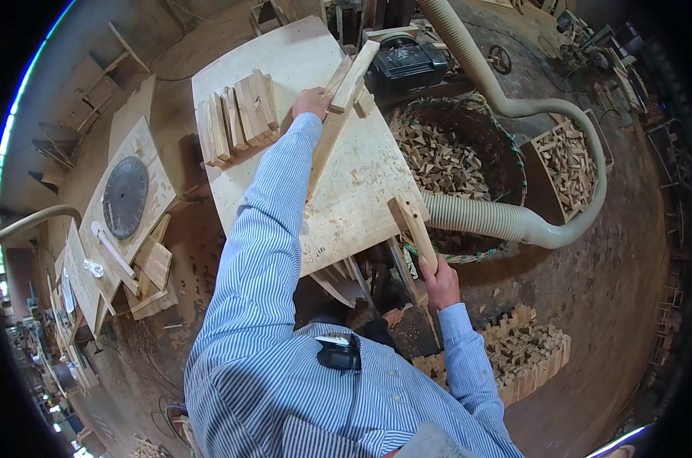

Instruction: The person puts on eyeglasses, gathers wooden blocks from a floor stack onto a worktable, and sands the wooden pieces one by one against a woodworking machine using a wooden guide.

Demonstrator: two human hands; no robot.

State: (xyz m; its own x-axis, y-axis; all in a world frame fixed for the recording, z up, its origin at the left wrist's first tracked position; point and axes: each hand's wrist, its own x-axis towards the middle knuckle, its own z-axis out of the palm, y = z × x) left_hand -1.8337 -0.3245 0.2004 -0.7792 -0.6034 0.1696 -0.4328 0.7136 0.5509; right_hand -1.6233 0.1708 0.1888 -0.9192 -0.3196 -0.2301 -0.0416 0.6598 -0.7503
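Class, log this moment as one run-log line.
left hand: on long wooden strip | right hand: grips short wooden piece | table: stacked blocks

A stack of short wooden blocks (238, 116) is sitting on the pale table (361, 191). A round basket (457, 164) of small offcuts is standing just beside the table, with a wooden crate (567, 164) of more offcuts near it. A pale ribbed hose (514, 114) is curving around the basket. A circular saw blade (125, 197) is lying on a board well apart.
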